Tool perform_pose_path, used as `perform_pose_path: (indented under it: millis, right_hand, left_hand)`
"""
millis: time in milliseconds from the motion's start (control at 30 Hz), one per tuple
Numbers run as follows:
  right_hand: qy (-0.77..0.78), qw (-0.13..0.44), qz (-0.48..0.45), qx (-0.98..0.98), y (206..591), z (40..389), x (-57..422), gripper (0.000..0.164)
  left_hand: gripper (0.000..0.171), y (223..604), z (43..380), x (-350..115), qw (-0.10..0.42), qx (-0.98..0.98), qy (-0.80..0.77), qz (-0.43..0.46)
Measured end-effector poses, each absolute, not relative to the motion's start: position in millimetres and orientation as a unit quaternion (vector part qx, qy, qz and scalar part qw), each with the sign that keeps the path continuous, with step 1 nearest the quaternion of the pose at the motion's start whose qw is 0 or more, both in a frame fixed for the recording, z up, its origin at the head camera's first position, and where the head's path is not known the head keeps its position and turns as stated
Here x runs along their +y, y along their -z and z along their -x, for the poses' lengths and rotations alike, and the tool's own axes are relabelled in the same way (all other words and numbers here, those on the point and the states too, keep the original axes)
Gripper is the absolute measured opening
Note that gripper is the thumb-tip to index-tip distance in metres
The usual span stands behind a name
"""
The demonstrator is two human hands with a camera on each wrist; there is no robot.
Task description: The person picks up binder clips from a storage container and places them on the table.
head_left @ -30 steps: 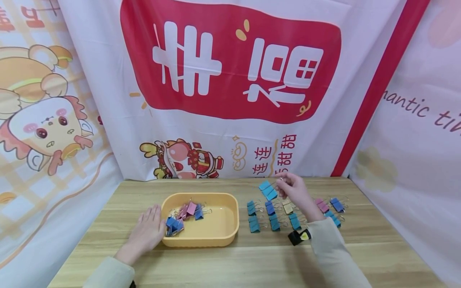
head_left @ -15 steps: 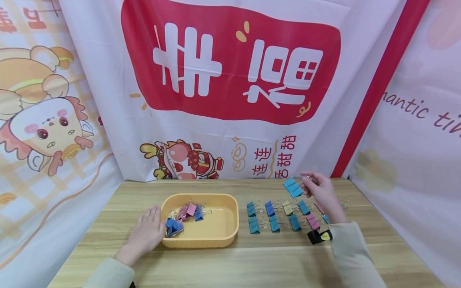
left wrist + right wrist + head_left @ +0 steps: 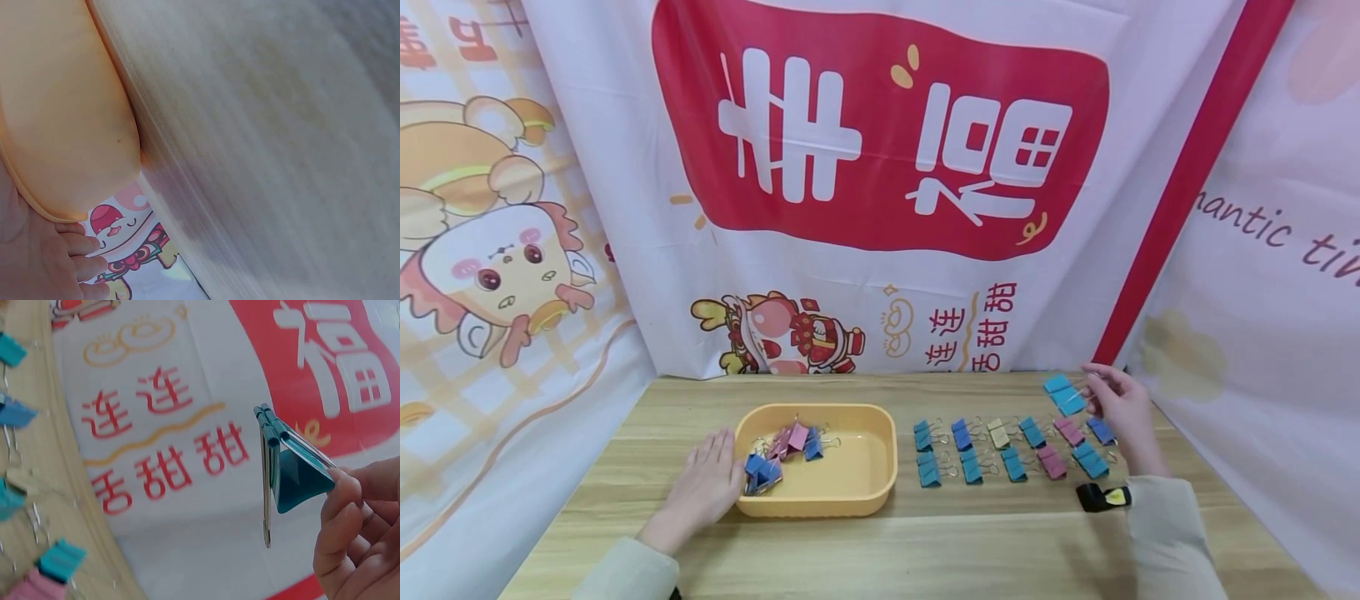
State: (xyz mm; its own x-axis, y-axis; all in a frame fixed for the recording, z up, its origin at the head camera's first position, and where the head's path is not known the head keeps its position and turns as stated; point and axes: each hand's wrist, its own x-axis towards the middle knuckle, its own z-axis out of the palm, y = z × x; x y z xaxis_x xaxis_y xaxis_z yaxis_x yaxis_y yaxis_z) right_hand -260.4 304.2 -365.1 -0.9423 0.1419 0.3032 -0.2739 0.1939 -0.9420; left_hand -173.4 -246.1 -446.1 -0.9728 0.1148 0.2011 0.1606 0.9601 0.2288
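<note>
My right hand (image 3: 1123,417) pinches a teal-blue binder clip (image 3: 1065,395) by one wire handle, above the back right of the table. In the right wrist view the clip (image 3: 299,478) hangs from the fingertips, its other handle pointing down. Two rows of binder clips in teal, blue, pink and yellow lie below and to the left, among them a pink clip (image 3: 1052,461) and a teal clip (image 3: 1090,459). My left hand (image 3: 703,479) rests with straight fingers against the left side of a yellow tray (image 3: 857,504), which holds several blue and pink clips (image 3: 798,435).
The wooden table (image 3: 880,554) ends at the back against a hanging printed cloth (image 3: 887,308). More printed cloth (image 3: 1247,317) closes off the right side, and another cloth (image 3: 512,400) the left. A black strap (image 3: 1102,497) sits on the right wrist.
My right hand has moved to the right with the teal-blue clip, from above the middle of the rows to beyond their right end, uncovering clips there. The left hand and tray stay put.
</note>
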Motion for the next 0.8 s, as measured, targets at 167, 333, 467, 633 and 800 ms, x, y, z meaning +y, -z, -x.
perform_pose_path:
  millis: [167,333,467,633,800]
  right_hand:
    - [-0.669,0.169,-0.035,-0.723,376,259,324,0.014]
    - [-0.682,0.184,-0.033,-0.707,395,265,346,0.011]
    - [-0.690,0.188,-0.011,-0.699,403,266,359,0.012]
    - [-0.698,0.169,0.037,-0.694,402,261,369,0.023]
    - [-0.674,0.161,0.062,-0.718,409,261,384,0.029]
  left_hand:
    - [0.057,446,174,-247,0.090,-0.986,0.123,0.067]
    - [0.057,447,174,-247,0.089,-0.986,0.123,0.065]
    - [0.057,447,174,-247,0.088,-0.987,0.121,0.065]
    - [0.057,448,175,-247,0.091,-0.986,0.121,0.066]
    - [0.057,448,175,-247,0.092,-0.986,0.118,0.067]
